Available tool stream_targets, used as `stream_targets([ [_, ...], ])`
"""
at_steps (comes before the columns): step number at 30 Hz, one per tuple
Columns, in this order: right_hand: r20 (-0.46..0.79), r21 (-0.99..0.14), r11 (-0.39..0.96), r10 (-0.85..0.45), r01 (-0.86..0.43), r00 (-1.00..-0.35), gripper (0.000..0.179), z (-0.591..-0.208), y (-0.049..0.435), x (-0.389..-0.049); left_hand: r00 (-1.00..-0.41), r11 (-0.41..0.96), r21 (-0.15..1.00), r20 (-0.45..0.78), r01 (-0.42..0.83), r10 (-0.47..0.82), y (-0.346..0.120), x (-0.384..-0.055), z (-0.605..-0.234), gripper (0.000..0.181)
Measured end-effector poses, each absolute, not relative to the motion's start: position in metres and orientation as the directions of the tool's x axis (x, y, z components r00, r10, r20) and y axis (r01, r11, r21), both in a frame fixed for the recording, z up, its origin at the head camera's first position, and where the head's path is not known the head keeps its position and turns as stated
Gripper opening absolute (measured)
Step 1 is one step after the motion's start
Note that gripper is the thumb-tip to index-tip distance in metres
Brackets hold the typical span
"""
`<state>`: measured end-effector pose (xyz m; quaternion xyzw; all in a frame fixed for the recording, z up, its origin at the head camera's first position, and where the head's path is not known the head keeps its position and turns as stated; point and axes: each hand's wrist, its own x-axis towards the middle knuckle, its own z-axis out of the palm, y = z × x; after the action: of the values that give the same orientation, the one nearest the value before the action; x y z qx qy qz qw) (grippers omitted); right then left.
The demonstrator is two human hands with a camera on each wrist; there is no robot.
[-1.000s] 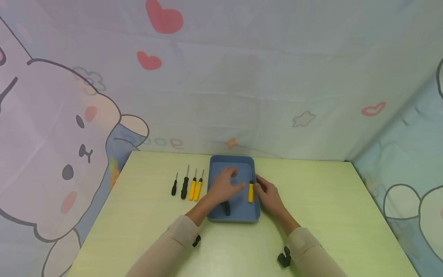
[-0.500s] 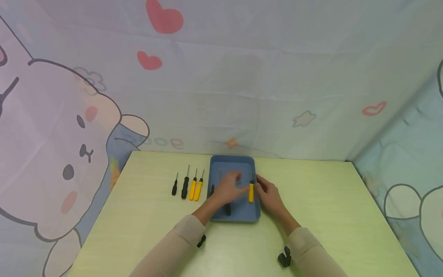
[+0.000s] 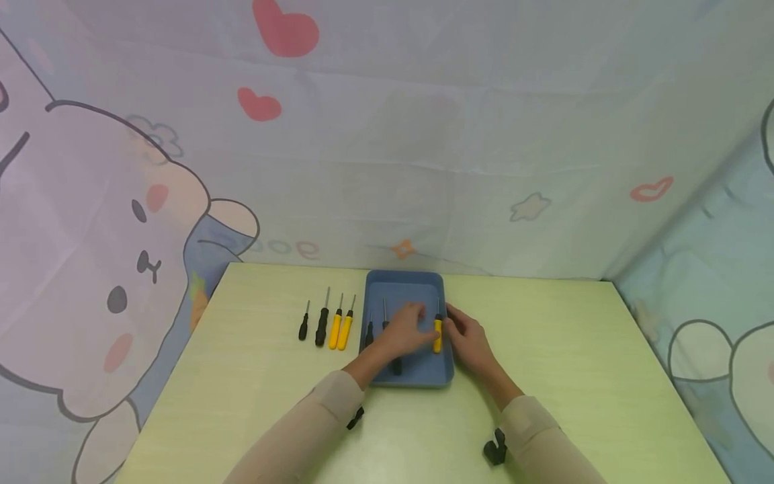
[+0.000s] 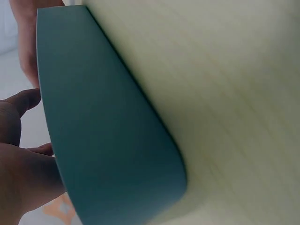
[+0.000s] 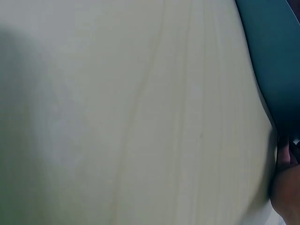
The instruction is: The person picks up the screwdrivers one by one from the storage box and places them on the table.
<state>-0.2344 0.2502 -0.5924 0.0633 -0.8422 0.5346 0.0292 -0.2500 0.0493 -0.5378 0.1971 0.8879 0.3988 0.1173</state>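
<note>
A blue tray [image 3: 419, 376] lies on the table with screwdrivers inside. My left hand [image 3: 406, 333] reaches over it, thumb and fingers apart, with nothing visibly held. Its thumb is at a yellow-handled screwdriver [image 3: 438, 326] by the tray's right wall; contact cannot be made out. A long black screwdriver [image 3: 396, 366] is partly hidden under this hand, and a small black screwdriver [image 3: 369, 333] lies near the left wall. My right hand [image 3: 471, 343] touches the outside of the right wall, fingers not curled round it. The left wrist view shows the tray's outer wall [image 4: 103, 117].
Left of the tray, several screwdrivers stand side by side: a short black screwdriver [image 3: 303, 329], a longer black screwdriver [image 3: 322, 328] and two yellow screwdrivers [image 3: 335, 333]. The pale table [image 3: 544, 323] ends at a printed cloth backdrop [image 3: 423, 168].
My left hand has shifted right across the tray to the yellow-handled screwdriver, uncovering the small black screwdriver by the left wall. The right hand has stayed at the tray's side.
</note>
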Motion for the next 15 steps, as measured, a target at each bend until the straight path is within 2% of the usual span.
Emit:
stream_targets([
  [15,0.129,-0.902,0.404,-0.082,-0.151,-0.988,0.048,-0.589,0.250,-0.233,-0.876,0.648,0.711,-0.094,0.273,0.472,0.062,-0.249,-0.541,0.068],
])
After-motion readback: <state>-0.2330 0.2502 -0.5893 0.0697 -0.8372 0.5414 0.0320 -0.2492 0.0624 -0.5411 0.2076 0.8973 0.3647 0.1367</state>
